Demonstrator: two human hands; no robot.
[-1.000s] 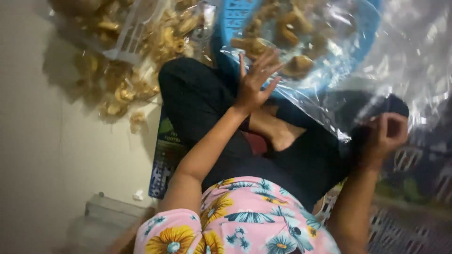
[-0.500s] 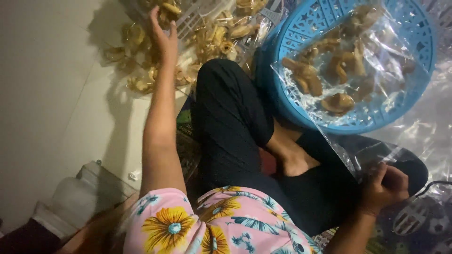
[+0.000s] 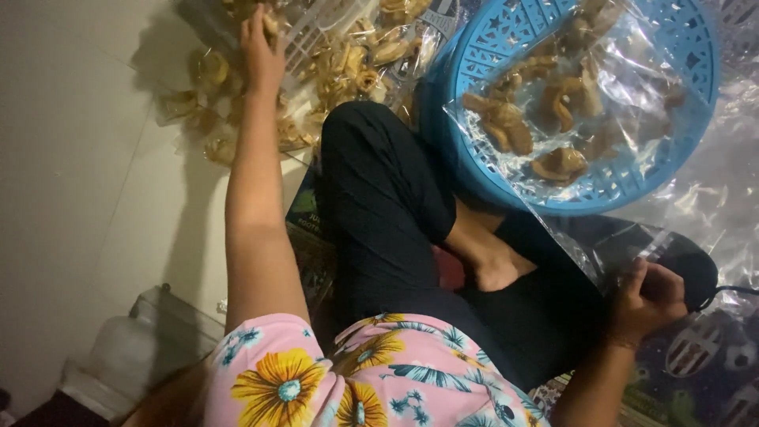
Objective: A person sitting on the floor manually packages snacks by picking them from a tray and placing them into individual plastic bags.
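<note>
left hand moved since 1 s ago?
Yes. The left hand left the blue basket and swung out to the pile of bagged snacks on the floor, now resting on it, far from the basket rim.

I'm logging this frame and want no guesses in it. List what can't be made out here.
- Head view: left hand fingertips are buried among the bagged snacks, so any grasp is hidden.
- Right hand is curled by a clear plastic bag; whether it pinches the bag or the dark object is unclear.
- Blue basket: glare on the plastic blurs its contents.
- Clear container at lower left is dim; contents unreadable.
</note>
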